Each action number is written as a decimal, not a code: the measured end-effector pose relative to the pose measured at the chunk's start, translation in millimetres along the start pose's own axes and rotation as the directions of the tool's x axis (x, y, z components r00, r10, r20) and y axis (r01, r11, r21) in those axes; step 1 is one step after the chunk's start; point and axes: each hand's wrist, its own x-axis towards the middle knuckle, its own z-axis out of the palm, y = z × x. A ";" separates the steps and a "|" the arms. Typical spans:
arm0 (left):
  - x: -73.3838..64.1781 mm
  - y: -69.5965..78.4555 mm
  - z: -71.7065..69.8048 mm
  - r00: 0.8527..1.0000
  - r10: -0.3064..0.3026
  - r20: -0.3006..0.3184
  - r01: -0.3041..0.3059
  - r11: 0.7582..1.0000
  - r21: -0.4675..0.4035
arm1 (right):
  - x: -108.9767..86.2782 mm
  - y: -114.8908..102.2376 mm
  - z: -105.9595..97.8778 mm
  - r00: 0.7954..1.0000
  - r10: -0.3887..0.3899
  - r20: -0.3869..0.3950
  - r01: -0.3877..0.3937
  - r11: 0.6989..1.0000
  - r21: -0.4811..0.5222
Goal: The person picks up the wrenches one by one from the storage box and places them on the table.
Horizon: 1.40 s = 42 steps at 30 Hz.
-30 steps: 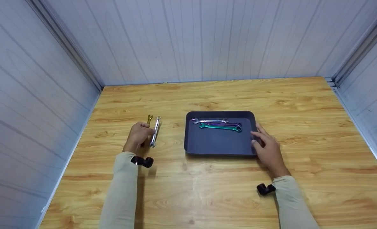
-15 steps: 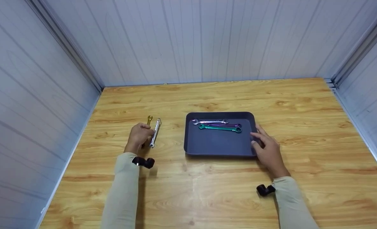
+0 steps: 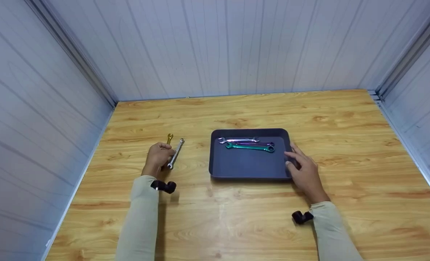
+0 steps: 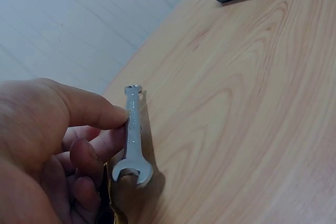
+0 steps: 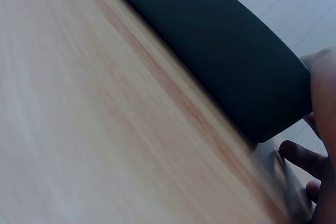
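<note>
My left hand [image 3: 158, 156] pinches a silver wrench [image 4: 134, 135] by the middle of its shank between fingertips; its open end points toward the wrist camera. Just left of it a gold wrench [image 3: 170, 137] lies partly hidden under the same hand. On the right, my right hand [image 3: 305, 175] holds the right side of a dark grey tray [image 3: 249, 166], with thumb and a finger over the rim and other fingers along the outside. Inside the tray lie a silver open-end wrench [image 3: 238, 140], a purple wrench [image 3: 262, 144] and a green wrench [image 3: 249, 146].
The wood-grain table [image 3: 215, 217] is bounded by pale panel walls [image 3: 229, 47] at the back and both sides. Both wrists carry small black cameras [image 3: 302, 217]. Bare tabletop lies between the left hand and the tray.
The silver wrench at my left hand has turned slightly clockwise, its far end moving right and its near end left. My right hand stays at the tray; the head view has shifted slightly.
</note>
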 end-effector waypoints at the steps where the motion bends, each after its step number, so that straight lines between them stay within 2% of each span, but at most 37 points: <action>1: 0.0 0.0 0.2 1.000 -0.001 -0.006 0.001 1.000 0.003 | 0.0 0.1 0.0 1.000 0.001 0.000 -0.001 1.000 -0.001; 4: 0.5 -0.1 1.0 1.000 0.005 -0.024 -0.004 1.000 0.004 | -0.1 0.8 0.0 1.000 0.008 0.002 -0.008 1.000 0.002; 10: 0.7 -1.5 1.0 1.000 0.002 -0.017 -0.002 1.000 -0.010 | 0.0 1.2 1.0 1.000 0.018 0.000 -0.018 1.000 0.005; 21: 0.0 -2.6 1.2 1.000 0.012 -0.022 -0.010 0.999 0.052 | 0.4 -0.1 0.5 1.000 0.003 0.004 -0.003 1.000 0.005; 32: -4.6 -2.0 -0.3 1.000 -0.028 0.002 0.028 0.999 0.021 | -0.5 -0.4 -0.3 1.000 -0.015 0.002 0.015 1.000 -0.004; 36: -6.1 -2.1 -2.1 0.999 -0.035 0.024 0.036 0.999 -0.016 | -0.4 -0.2 -0.4 1.000 -0.013 0.002 0.013 1.000 0.001; 42: -7.0 -2.2 -3.6 1.000 0.009 0.009 -0.009 0.999 -0.040 | -0.4 0.5 -1.1 1.000 0.004 0.010 -0.004 1.000 0.007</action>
